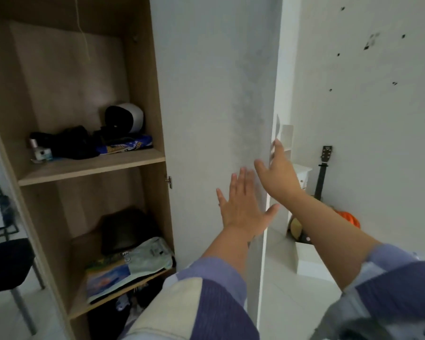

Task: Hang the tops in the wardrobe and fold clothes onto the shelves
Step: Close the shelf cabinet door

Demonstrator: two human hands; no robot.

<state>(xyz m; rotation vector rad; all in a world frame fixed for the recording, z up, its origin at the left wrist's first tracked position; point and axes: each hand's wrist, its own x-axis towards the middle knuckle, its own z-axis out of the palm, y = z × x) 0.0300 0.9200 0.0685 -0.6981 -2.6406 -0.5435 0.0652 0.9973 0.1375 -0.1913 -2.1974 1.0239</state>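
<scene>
Head view: left hand (241, 204) flat, fingers straight, pressing the white wardrobe door (206, 106). Right hand (279, 171) released, fingers extended at the door's outer edge. Left of both hands, 2 wooden shelves (91, 165) hold dark clothes (71, 142). Right of them, guitar (323, 173) against wall.

Marked white wall (368, 99), guitar (323, 173) leaning, dark chair (8, 263) left

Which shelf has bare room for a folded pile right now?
The upper shelf is bare along its front edge and right end, before the blue packet; dark clothes and a small bottle crowd its back left. The lower shelf is covered by printed fabric and a dark bag.
</scene>
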